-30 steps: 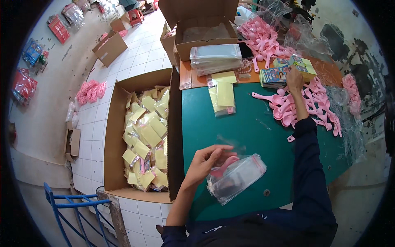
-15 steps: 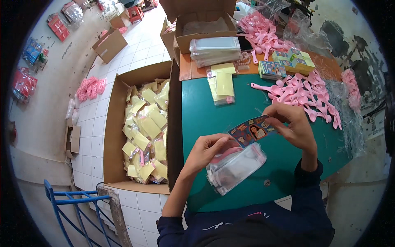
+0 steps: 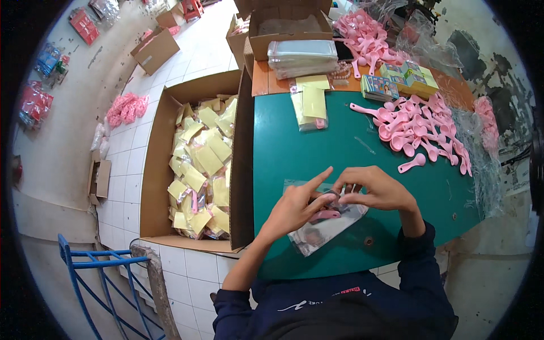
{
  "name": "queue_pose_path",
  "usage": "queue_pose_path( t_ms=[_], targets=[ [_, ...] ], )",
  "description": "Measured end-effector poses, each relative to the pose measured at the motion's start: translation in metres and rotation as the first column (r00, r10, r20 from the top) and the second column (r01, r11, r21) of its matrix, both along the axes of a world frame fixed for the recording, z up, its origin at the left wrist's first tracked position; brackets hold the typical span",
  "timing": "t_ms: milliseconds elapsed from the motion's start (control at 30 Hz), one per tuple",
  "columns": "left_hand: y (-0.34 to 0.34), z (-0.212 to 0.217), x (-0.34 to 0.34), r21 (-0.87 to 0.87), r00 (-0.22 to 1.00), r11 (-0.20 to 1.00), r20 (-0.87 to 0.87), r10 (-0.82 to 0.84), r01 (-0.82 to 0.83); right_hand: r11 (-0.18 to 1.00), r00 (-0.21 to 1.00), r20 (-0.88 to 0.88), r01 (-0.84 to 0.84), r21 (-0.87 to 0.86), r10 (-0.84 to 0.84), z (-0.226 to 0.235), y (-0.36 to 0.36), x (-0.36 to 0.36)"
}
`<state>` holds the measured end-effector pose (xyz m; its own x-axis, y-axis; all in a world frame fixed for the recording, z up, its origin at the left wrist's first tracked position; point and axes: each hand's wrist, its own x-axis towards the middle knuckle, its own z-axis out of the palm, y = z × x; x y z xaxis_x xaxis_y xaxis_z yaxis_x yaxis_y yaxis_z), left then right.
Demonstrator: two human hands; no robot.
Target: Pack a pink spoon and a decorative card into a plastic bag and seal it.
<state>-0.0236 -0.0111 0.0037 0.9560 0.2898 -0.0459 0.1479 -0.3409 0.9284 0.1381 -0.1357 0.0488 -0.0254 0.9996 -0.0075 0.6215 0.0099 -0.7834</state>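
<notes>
Over the near part of the green table, my left hand (image 3: 296,205) and my right hand (image 3: 377,190) meet at a dark printed card (image 3: 334,194), which is curled between them and mostly hidden by fingers. The left thumb presses against the card while the left index finger sticks out. My right thumb and fingers close on the card's other side. Beneath the hands lies a stack of clear plastic bags (image 3: 323,235). A pink measuring spoon (image 3: 325,215) shows just below the left thumb, on top of the bags; whether the left hand touches it, I cannot tell.
Left of the table stands a large carton (image 3: 152,187) filled with yellow-backed packets (image 3: 208,160). Loose pink spoons (image 3: 416,127) spread across the table's right side. Farther back are stacked cards (image 3: 379,88), a pile of clear bags (image 3: 301,56) and finished-looking packets (image 3: 313,102).
The card was held out flat with its printed face showing; now it is bent and mostly covered. My right hand has come down and left, close to my left hand.
</notes>
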Motion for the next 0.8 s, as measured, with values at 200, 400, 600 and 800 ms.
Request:
queue_pose_path(
  t_ms=[200, 400, 600, 800],
  targets=[
    [0.003, -0.005, -0.005, -0.106, 1.000, 0.994, -0.029, 0.003, -0.006, 0.975, 0.856, -0.481, 0.112, -0.190, -0.192, -0.009, -0.010, 0.003],
    [-0.008, -0.004, -0.004, 0.040, 0.998, 0.999, 0.041, -0.037, 0.035, 0.983, 0.973, -0.196, 0.089, -0.160, -0.120, -0.013, -0.006, -0.014],
    [-0.015, -0.011, -0.005, 0.184, 0.995, 0.979, -0.029, 0.093, -0.086, 0.993, 0.979, -0.168, 0.113, -0.043, -0.118, -0.042, -0.004, -0.022],
    [0.017, -0.009, -0.037, 0.020, 0.993, 0.992, 0.001, -0.121, 0.121, 0.962, 0.903, -0.332, 0.256, -0.098, -0.274, -0.042, -0.028, -0.007]
  ],
)
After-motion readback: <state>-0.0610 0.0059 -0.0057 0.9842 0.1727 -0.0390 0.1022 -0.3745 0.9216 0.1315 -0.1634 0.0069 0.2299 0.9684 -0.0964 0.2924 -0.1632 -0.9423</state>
